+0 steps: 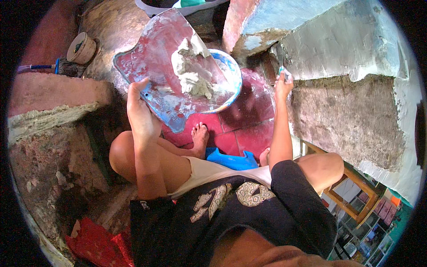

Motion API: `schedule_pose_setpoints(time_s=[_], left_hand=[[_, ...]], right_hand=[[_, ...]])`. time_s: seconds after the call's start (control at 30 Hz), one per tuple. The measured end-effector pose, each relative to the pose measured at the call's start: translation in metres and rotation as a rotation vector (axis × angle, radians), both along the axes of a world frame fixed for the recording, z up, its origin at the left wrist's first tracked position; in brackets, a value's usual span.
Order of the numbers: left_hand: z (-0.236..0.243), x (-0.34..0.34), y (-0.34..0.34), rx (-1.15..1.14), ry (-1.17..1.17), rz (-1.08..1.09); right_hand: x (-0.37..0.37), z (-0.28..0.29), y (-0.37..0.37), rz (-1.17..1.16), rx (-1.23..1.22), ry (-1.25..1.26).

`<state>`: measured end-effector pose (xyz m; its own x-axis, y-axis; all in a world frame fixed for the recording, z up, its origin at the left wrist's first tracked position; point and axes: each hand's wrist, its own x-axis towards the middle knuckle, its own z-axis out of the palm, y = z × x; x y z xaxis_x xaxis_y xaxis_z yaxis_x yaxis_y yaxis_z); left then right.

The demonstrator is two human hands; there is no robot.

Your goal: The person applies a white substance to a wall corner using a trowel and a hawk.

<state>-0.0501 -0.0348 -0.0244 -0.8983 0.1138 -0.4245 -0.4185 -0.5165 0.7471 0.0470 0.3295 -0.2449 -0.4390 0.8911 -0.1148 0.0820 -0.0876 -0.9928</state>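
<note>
My left hand (pixel 141 111) grips the edge of a flat, stained board (pixel 144 53) held at the upper middle. A lump of pale wet plaster (pixel 193 80) lies on it. Behind and partly under the board is a white round bucket (pixel 231 73) with blue smears. My right hand (pixel 283 86) holds a small tool with a teal handle (pixel 281 70), its blade upright against the wall corner, beside a band of smooth grey plaster (pixel 338 44) above rough, bare wall (pixel 342 118).
I sit low on a blue plastic stool (pixel 231 160) over red floor tiles (pixel 242 129). Rough masonry (pixel 53 147) stands close on my left, with a small bucket (pixel 80 48) and a blue-handled brush (pixel 42 66) beyond. A wooden frame (pixel 356 198) is at lower right.
</note>
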Motion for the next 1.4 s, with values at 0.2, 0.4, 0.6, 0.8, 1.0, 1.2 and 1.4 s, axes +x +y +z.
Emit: schedule_pose_setpoints(time_s=[0.2, 0.4, 0.6, 0.8, 1.0, 1.2, 1.4], left_hand=[[-0.004, -0.003, -0.003, -0.017, -0.022, 0.057], [-0.001, 0.001, -0.006, -0.01, -0.032, 0.018], [0.0, -0.002, -0.001, 0.023, -0.008, 0.054], [0.001, 0.002, 0.002, -0.026, -0.016, 0.033], [0.002, 0.003, -0.001, -0.028, -0.005, 0.035], [0.001, 0.004, 0.002, -0.004, -0.045, -0.006], [-0.007, 0.0, 0.006, -0.021, -0.091, -0.069]], right_hand=[[0.045, 0.009, -0.018, -0.066, -0.091, 0.002], [0.051, 0.014, -0.007, 0.093, 0.025, -0.15], [0.004, 0.016, 0.009, 0.056, -0.039, -0.04], [0.032, 0.013, 0.004, 0.001, 0.037, -0.011], [0.063, 0.007, -0.018, -0.067, -0.067, -0.094], [0.034, 0.029, -0.017, -0.04, -0.042, -0.107], [0.077, 0.039, -0.035, -0.04, 0.018, -0.229]])
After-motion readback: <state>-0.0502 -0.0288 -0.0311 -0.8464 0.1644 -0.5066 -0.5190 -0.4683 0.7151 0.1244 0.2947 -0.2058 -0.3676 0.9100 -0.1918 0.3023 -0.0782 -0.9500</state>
